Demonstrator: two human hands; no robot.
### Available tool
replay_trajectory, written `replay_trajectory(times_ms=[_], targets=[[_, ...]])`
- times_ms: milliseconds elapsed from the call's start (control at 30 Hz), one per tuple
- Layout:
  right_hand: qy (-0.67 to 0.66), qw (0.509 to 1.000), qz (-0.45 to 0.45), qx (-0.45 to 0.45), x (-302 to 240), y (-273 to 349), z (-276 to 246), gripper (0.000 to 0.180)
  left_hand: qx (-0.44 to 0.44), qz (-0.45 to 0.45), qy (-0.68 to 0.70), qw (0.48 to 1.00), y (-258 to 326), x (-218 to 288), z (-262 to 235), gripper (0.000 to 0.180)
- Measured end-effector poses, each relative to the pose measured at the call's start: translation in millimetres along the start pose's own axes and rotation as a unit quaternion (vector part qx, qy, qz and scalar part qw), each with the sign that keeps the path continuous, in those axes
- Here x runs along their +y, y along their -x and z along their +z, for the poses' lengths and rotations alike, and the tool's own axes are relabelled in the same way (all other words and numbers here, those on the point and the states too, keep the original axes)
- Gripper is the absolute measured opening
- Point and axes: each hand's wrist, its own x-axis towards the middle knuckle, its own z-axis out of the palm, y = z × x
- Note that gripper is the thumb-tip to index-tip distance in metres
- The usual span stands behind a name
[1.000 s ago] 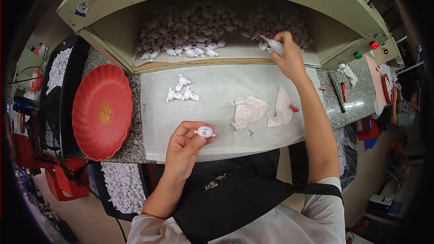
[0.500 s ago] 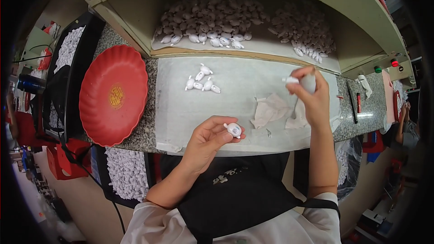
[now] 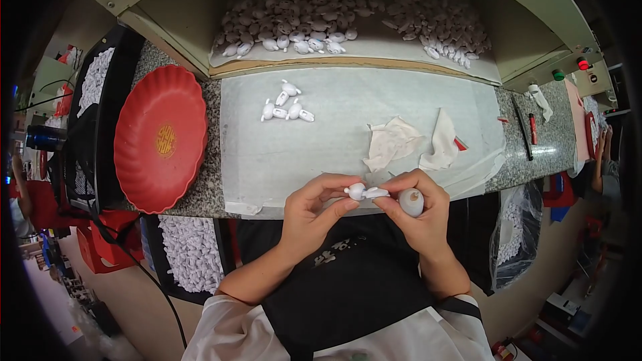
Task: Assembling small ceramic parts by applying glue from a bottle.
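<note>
My left hand (image 3: 309,212) pinches a round white plastic head piece (image 3: 355,191) with small knobs, just over the near edge of the paper-covered bench. Close against it is a smaller white plastic piece (image 3: 376,193), held between the thumb and fingertips of my right hand (image 3: 429,217). The two pieces meet or nearly meet; the joint is too small to make out. Tucked into the same right hand is a pale squeeze bottle (image 3: 411,202) with a tan tip. Farther left on the paper lie three white plastic figures (image 3: 288,101) in a cluster.
Two crumpled cloths (image 3: 394,144) lie right of centre. A red scalloped bowl (image 3: 160,180) stands at left. Heaps of white parts (image 3: 294,13) fill the shelf beyond; a bin (image 3: 190,254) of more parts is below left. A black rod (image 3: 521,127) and red marker (image 3: 533,129) lie right.
My right hand has come down and left from above the cloths, bringing the small white piece and bottle to the head piece in my left hand. The view has shifted slightly.
</note>
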Motion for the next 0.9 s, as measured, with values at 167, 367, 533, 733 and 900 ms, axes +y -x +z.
replay_trajectory(times_ms=[167,367,533,733,900], targets=[[0.028,0.999,-0.022,-0.020,-3,1,0,0.014,-0.009,0.025,-0.031,0.999,2,0,1,0.025],[0.009,0.999,-0.009,-0.042,0,3,-6,0.014,-0.035,0.064,-0.124,0.990,-1,6,-2,0.023],[-0.027,0.998,0.021,-0.054,4,3,-7,0.014,-0.054,0.077,-0.157,0.983,-4,8,-2,0.023],[-0.040,0.997,0.026,-0.065,10,4,-8,0.013,-0.058,0.096,-0.190,0.975,-6,9,-3,0.023],[-0.037,0.997,0.040,-0.049,10,4,-7,0.011,-0.074,0.092,-0.198,0.973,-10,9,-4,0.021]])
